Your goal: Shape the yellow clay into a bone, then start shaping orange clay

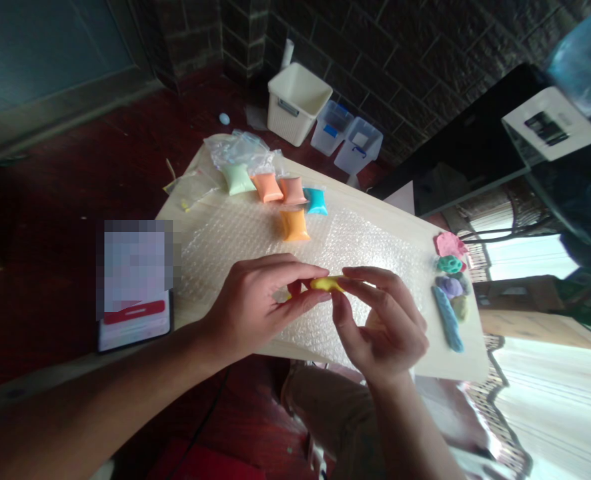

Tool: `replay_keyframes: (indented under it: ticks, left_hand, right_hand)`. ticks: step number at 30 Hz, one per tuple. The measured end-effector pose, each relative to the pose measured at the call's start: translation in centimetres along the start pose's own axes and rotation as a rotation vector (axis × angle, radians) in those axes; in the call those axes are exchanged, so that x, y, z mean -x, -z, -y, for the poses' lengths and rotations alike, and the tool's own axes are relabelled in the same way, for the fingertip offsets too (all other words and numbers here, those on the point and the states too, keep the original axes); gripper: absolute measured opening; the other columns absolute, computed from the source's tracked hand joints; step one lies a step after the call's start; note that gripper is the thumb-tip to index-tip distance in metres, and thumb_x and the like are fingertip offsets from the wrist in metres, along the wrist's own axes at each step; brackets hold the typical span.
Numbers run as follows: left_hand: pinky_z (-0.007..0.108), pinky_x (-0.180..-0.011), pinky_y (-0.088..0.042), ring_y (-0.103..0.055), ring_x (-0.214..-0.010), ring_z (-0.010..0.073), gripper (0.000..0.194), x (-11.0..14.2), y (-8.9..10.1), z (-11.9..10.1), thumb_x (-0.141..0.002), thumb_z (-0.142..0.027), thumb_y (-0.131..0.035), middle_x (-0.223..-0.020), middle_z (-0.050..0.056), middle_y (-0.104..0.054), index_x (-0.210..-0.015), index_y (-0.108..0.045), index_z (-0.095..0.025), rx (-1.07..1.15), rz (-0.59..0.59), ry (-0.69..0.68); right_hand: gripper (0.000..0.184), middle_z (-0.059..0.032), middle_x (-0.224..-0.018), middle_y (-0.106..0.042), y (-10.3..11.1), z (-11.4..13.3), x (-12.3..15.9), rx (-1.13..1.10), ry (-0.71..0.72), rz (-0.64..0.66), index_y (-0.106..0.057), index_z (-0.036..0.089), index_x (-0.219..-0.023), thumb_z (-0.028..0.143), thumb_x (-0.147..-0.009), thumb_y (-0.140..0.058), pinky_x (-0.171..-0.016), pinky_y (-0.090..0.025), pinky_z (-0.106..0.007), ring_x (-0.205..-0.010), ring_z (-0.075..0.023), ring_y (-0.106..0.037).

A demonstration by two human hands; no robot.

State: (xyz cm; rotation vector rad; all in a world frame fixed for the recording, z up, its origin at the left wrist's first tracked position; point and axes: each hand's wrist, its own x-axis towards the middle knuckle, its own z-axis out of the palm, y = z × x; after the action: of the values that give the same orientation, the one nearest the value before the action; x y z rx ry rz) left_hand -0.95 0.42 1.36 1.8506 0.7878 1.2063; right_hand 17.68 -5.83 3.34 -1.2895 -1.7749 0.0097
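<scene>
A small piece of yellow modelling clay is pinched between both hands, above bubble wrap laid over a pale table. My left hand grips its left end between thumb and fingers. At its right end, the thumb and fingertips of my right hand close on it. A bit more yellow shows behind my left thumb. Past the hands lies an orange clay packet. Behind that are a green packet, two peach-orange packets and a turquoise packet.
Shaped clay pieces, including a blue twisted strip and a pink piece, rest at the table's right end. A phone or tablet stands at the left edge. Clear plastic bags lie at the far corner. Bins stand beyond.
</scene>
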Motion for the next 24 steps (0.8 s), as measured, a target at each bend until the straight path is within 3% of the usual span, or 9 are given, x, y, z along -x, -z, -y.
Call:
replay_keyframes:
  ticks: [9,15,19,24]
  left_hand:
    - [0.027,-0.076,-0.061,-0.079,-0.083,0.0179,0.018,0.32,0.18,-0.32,-0.096,-0.035,-0.078,-0.097,0.005,-0.084,-0.107,-0.082,-0.022,-0.007,0.010,0.017]
    - [0.026,-0.075,-0.060,-0.078,-0.082,0.0172,0.016,0.29,0.41,-0.58,-0.097,-0.034,-0.077,-0.096,0.004,-0.084,-0.106,-0.081,-0.021,-0.004,0.007,0.014]
    - [0.025,-0.075,-0.059,-0.077,-0.081,0.0160,0.015,0.14,0.50,-0.58,-0.097,-0.031,-0.077,-0.095,0.003,-0.084,-0.107,-0.081,-0.020,0.007,-0.004,0.008]
    - [0.027,-0.078,-0.060,-0.077,-0.082,0.0171,0.015,0.07,0.30,-0.51,-0.096,-0.032,-0.077,-0.095,0.003,-0.083,-0.106,-0.082,-0.022,0.004,-0.006,0.014]
  right_hand:
    - [0.039,-0.0092,-0.117,-0.079,0.62,0.19,0.20,0.216,0.207,0.030,-0.077,0.027,-0.119,0.006,-0.086,-0.079,-0.077,-0.068,-0.040,-0.099,-0.0260,-0.079]
    - [0.038,-0.0093,-0.122,-0.079,0.60,0.13,0.67,0.192,0.213,0.045,-0.076,0.027,-0.117,0.007,-0.085,-0.079,-0.076,-0.069,-0.040,-0.101,-0.0269,-0.079]
    - [0.046,-0.0089,-0.117,-0.080,0.37,0.22,0.47,0.163,0.182,0.025,-0.072,0.028,-0.126,0.008,-0.085,-0.080,-0.078,-0.069,-0.042,-0.099,-0.0271,-0.079]
    - [0.044,-0.0092,-0.113,-0.078,0.41,0.52,0.00,0.128,0.142,0.099,-0.073,0.028,-0.128,0.007,-0.089,-0.076,-0.079,-0.067,-0.041,-0.097,-0.0253,-0.078]
